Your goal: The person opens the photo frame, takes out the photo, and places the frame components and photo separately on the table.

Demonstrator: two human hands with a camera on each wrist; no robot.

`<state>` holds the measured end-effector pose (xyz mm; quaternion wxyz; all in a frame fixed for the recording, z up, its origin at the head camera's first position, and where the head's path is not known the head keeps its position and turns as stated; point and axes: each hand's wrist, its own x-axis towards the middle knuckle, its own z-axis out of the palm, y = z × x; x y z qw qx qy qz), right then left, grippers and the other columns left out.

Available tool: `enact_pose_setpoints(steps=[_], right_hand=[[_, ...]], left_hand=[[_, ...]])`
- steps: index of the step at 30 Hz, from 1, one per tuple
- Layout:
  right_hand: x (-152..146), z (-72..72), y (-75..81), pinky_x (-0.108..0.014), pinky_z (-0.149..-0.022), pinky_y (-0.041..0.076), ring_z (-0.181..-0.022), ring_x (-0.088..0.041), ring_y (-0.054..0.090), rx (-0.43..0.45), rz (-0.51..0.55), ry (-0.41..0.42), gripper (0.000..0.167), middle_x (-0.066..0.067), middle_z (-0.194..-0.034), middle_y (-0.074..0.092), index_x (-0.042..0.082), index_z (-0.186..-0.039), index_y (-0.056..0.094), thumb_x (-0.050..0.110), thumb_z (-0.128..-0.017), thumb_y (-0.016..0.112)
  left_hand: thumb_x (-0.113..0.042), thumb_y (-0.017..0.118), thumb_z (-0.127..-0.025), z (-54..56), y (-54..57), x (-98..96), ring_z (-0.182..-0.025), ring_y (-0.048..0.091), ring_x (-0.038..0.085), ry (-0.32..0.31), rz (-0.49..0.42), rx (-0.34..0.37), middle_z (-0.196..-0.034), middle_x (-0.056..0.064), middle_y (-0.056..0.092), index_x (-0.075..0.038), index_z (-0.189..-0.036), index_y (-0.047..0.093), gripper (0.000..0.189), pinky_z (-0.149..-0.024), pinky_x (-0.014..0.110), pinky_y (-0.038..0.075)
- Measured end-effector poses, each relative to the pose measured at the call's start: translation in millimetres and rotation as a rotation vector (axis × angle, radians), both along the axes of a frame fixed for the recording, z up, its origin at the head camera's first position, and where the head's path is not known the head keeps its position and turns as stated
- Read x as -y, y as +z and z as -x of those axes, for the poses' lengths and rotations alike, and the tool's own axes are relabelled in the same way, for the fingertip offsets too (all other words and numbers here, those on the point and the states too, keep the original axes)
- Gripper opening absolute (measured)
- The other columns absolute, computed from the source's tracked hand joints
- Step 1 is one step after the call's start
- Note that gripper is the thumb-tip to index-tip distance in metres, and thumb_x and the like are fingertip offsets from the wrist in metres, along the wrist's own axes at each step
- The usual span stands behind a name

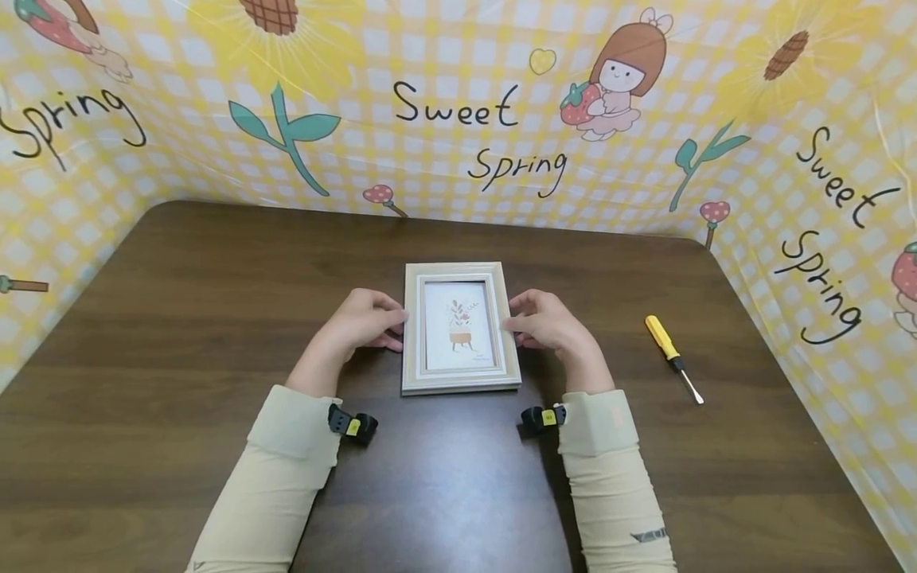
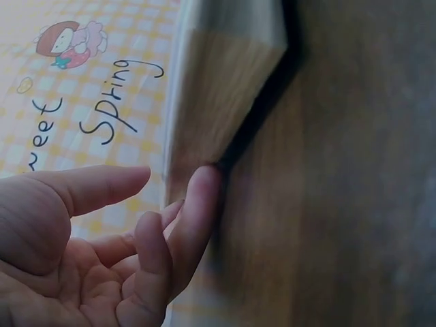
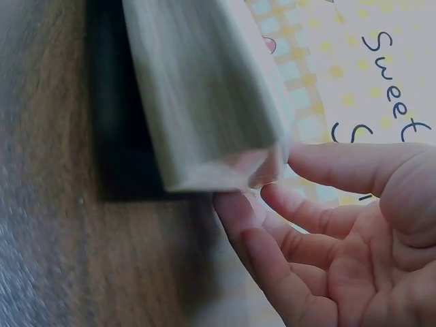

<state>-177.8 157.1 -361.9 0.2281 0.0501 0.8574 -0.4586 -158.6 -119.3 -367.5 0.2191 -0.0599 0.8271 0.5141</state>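
Observation:
A cream picture frame (image 1: 510,374) stands face up in the middle of the table, with a small print (image 1: 461,326) of a plant in a pot inside it. At its left side is my left hand (image 1: 367,320); a fingertip touches the frame's side (image 2: 225,82) in the left wrist view, while the thumb is slightly apart from it. My right hand (image 1: 548,320) pinches the right edge, thumb at the front rim and fingers at the side and underside, as the right wrist view shows on the frame (image 3: 211,102). Whether the frame is fully on the table is unclear.
To the right lies a screwdriver (image 1: 662,338) with a yellow handle, its tip toward the front. The dark wooden table (image 1: 179,358) is bordered at the back and sides by a yellow checked cloth (image 1: 444,48).

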Motion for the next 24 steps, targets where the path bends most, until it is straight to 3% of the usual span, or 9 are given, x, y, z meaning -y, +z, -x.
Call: enact_pose_setpoints(steps=[5,13,24], right_hand=[[2.0,-0.6,1.8,-0.029,-0.076,0.055,-0.081,-0.019,0.059,0.005,-0.011,-0.007,0.041,-0.015,-0.116,0.058,0.005,-0.13,0.052,0.013,-0.094,0.068],[1.1,0.6,0.4,-0.029,-0.076,0.053,-0.085,-0.022,0.059,0.007,-0.029,-0.005,0.04,-0.016,-0.118,0.057,0.004,-0.131,0.051,0.012,-0.095,0.065],[1.0,-0.5,1.3,-0.032,-0.079,0.057,-0.089,-0.023,0.06,0.019,-0.009,-0.004,0.04,-0.015,-0.116,0.057,0.005,-0.131,0.049,0.011,-0.095,0.065]], left_hand=[[-0.017,0.059,-0.099,1.0,-2.5,-2.2,-0.063,0.069,0.009,0.019,0.016,-0.005,-0.11,0.022,0.064,0.009,-0.13,0.055,0.04,-0.062,0.02,0.054],[-0.017,0.059,-0.1,2.2,-1.8,-2.3,-0.065,0.07,0.01,0.034,-0.069,0.063,-0.128,0.025,0.059,0.008,-0.137,0.049,0.045,-0.063,0.018,0.054],[-0.017,0.057,-0.101,3.3,-1.1,-1.9,-0.064,0.069,0.01,0.038,-0.06,0.066,-0.129,0.023,0.059,0.006,-0.138,0.049,0.045,-0.06,0.017,0.051]])
